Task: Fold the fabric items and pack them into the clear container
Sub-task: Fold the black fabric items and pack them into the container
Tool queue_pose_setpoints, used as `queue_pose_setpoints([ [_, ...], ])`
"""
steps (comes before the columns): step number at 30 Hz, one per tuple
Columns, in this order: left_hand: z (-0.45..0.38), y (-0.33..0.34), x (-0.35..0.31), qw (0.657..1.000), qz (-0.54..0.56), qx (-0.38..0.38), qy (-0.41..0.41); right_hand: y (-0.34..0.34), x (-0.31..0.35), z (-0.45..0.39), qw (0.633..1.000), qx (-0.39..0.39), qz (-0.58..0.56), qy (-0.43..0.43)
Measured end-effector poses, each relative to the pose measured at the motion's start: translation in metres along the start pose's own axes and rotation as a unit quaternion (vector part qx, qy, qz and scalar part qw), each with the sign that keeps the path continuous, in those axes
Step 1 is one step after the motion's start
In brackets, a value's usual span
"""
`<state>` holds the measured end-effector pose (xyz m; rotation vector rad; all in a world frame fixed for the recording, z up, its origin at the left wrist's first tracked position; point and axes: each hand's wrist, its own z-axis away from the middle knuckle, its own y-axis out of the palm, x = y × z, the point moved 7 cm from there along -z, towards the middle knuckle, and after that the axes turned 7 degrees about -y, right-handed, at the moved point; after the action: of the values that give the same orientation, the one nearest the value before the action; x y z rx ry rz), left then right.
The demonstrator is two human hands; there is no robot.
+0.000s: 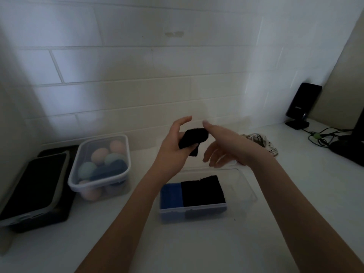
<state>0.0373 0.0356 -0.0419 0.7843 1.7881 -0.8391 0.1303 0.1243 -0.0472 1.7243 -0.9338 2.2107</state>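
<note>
My left hand (173, 146) holds a small folded black cloth (194, 139) in the air, above and behind the clear container (244, 186). My right hand (226, 146) is beside it with fingers spread, its forefinger tip touching the cloth's top edge. Inside the container lie a folded blue cloth (171, 196) on the left and a folded black cloth (202, 191) next to it; the right part of the container holds nothing. A crumpled patterned white cloth (262, 140) lies on the counter behind my right hand, partly hidden by it.
A clear tub (78, 174) with several pastel balls stands at the left, beside a stack of dark trays (33, 190). A black device on a stand (302, 105) and cables (325, 134) sit at the far right. A tiled wall closes the back.
</note>
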Motion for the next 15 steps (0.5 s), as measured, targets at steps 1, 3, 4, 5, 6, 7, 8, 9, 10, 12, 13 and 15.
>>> queue_pose_setpoints([
  [1,0.001,-0.001,-0.004,1.000,-0.015,-0.002,0.017,0.004,-0.001,0.000,1.000,0.019,-0.022,0.008],
  [3,0.004,-0.002,-0.014,0.998,-0.038,-0.002,0.050,0.009,0.001,0.000,0.996,0.053,-0.070,0.002],
  [4,0.005,-0.001,-0.018,0.997,-0.042,0.000,0.064,0.011,0.004,-0.001,0.993,0.068,-0.091,-0.011],
  [5,0.007,0.000,-0.022,0.996,-0.046,0.000,0.077,0.012,0.007,-0.001,0.991,0.082,-0.104,-0.025],
  [6,0.009,0.000,-0.025,0.995,-0.051,-0.007,0.087,0.013,0.010,-0.001,0.989,0.092,-0.108,-0.037],
  [7,0.009,-0.002,-0.027,0.993,-0.063,-0.023,0.094,0.013,0.010,0.000,0.988,0.100,-0.106,-0.046],
  [8,0.009,-0.006,-0.028,0.990,-0.084,-0.043,0.101,0.013,0.010,0.001,0.987,0.106,-0.104,-0.054],
  [9,0.008,-0.009,-0.028,0.987,-0.109,-0.060,0.107,0.014,0.010,0.002,0.985,0.115,-0.107,-0.063],
  [10,0.007,-0.010,-0.028,0.983,-0.131,-0.067,0.111,0.015,0.011,0.003,0.982,0.128,-0.115,-0.073],
  [12,0.008,-0.009,-0.029,0.979,-0.149,-0.065,0.119,0.017,0.012,0.005,0.976,0.147,-0.137,-0.083],
  [13,0.010,-0.009,-0.032,0.978,-0.149,-0.065,0.131,0.017,0.013,0.005,0.974,0.150,-0.148,-0.084],
  [15,0.013,-0.007,-0.040,0.973,-0.143,-0.068,0.170,0.016,0.014,0.007,0.970,0.153,-0.171,-0.084],
])
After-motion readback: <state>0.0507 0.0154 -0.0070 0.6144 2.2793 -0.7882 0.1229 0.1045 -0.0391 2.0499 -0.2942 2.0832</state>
